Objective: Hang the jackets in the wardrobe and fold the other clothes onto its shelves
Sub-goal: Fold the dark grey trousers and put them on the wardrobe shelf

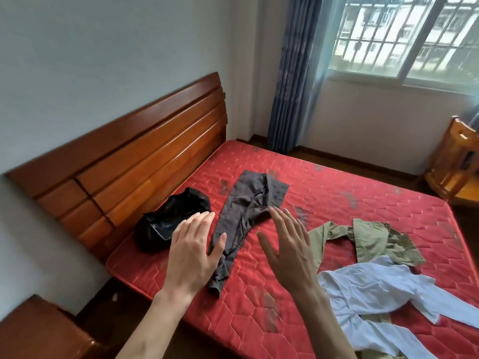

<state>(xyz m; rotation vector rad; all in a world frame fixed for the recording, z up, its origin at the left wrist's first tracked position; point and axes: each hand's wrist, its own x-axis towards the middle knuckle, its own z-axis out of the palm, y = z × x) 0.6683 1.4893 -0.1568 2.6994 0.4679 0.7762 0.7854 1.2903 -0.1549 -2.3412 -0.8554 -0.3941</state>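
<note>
Left hand (pixel 193 251), right hand (pixel 287 246): both spread flat, empty, poised over dark trousers (pixel 242 224) lying lengthwise on red mattress (pixel 337 193). Advice: smooth legs flat, align seams, then fold.

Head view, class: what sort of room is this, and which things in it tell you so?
Most likely a home bedroom. A bed with a red mattress and wooden headboard fills it, clothes such as dark trousers lie on top, and a blue curtain hangs by a barred window.

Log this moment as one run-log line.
left hand open above trousers | right hand open above them | trousers flat on mattress | nothing held
</note>
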